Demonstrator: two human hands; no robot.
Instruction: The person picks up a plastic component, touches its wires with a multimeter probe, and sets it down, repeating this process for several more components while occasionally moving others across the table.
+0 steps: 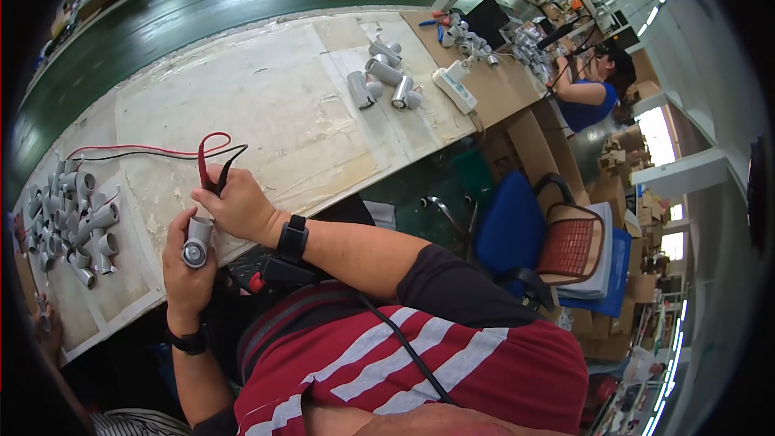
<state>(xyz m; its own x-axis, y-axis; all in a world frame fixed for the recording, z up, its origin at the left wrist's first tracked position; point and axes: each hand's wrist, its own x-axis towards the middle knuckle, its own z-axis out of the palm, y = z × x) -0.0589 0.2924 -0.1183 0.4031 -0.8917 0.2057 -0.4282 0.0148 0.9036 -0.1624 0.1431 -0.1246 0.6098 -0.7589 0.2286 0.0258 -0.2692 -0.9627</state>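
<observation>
Clamps a round-ended, plastic-looking grey tube (200,230) in the left fingers (177,234) by the pale, flat tabletop (226,97), likely to hold it still. Pinches red and black wire ends (203,168) in the right fingers (207,199). Keeps loose grey pipes (85,222) heaped leftward, maybe for easy reach.

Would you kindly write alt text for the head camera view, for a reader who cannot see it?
At a worktable, a person's left hand holds a grey tubular part while their right hand grips a red lead and a black lead. A pile of similar grey parts lies to the left, and a smaller group to the right.
</observation>
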